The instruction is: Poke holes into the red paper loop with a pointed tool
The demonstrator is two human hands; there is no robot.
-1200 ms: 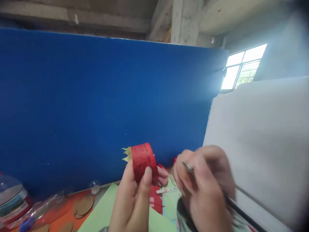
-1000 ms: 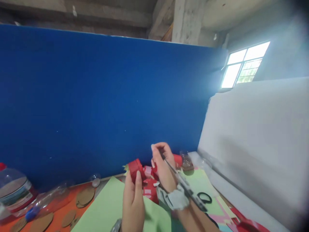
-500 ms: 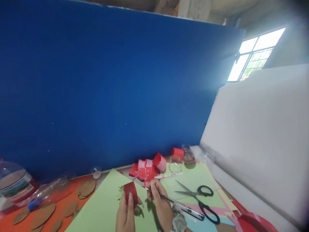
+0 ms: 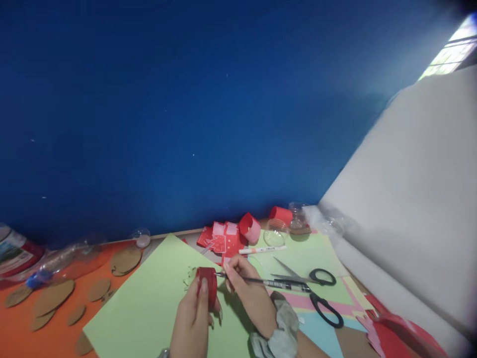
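- While your left hand (image 4: 192, 318) rises from the bottom centre of the head view, its thumb and fingers are closed around a small red paper ring with a ribbed surface (image 4: 207, 285), held just above the large light-green paper sheet (image 4: 149, 308).
- Your right hand (image 4: 249, 293), just right of the ring, pinches a slim pen with a dark and silver barrel (image 4: 268, 283); the pen's tip touches the ring's right side and its barrel runs off to the right.
- You wear a grey fabric scrunchie (image 4: 279, 330) on the right wrist, at the bottom edge.
- Right of your hands, black-handled scissors (image 4: 313, 291) lie with blades apart on coloured paper.
- Above your hands in the frame, a pile of red paper scraps (image 4: 223, 238) sits with a curled red paper loop (image 4: 249, 226), and a white marker (image 4: 261, 250) lies just beside them.
- At lower left, brown cardboard discs (image 4: 54, 298) are scattered on the orange surface (image 4: 18, 333), near a clear plastic bottle with a blue cap (image 4: 55, 263).
- A blue board (image 4: 186, 109) fills the upper frame; a white panel (image 4: 417, 199) leans at the right.
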